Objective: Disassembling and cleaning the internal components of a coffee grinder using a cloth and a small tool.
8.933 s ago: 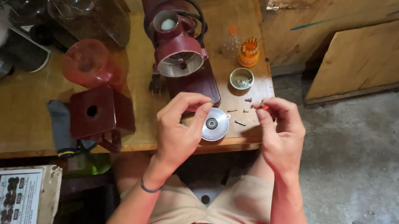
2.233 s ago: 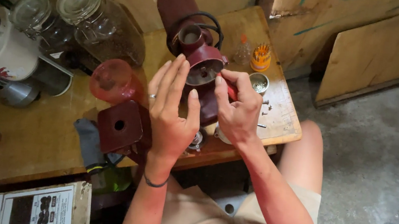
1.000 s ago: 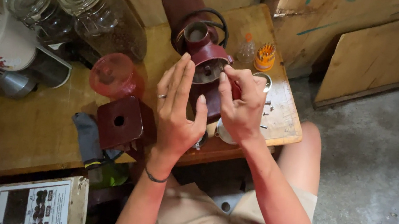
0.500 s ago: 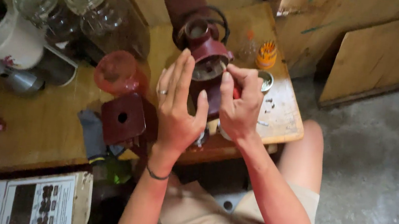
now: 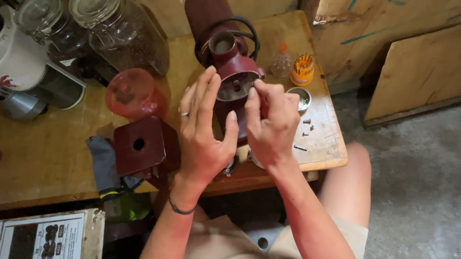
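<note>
A dark red grinder body [image 5: 235, 76] stands on the wooden table [image 5: 39, 155] with its round metal opening facing up and a black cable looped behind it. My left hand [image 5: 202, 133] is held upright against its left side, fingers straight and together. My right hand [image 5: 270, 122] is curled at the front right of the opening, fingertips pinched at the rim; whether it holds a small part I cannot tell. A round metal disc is partly hidden under both hands near the table's front edge.
A dark red square housing with a hole [image 5: 140, 146] and a pink translucent hopper [image 5: 130, 91] sit left of my hands. Loose screws [image 5: 304, 133], a small metal cup [image 5: 301, 97] and an orange bit holder [image 5: 302, 68] lie right. Glass jars [image 5: 119, 23] stand behind.
Earlier both hands held small parts over the metal disc at the table edge; they have since moved up onto the grinder body. In the last second they barely shifted.
</note>
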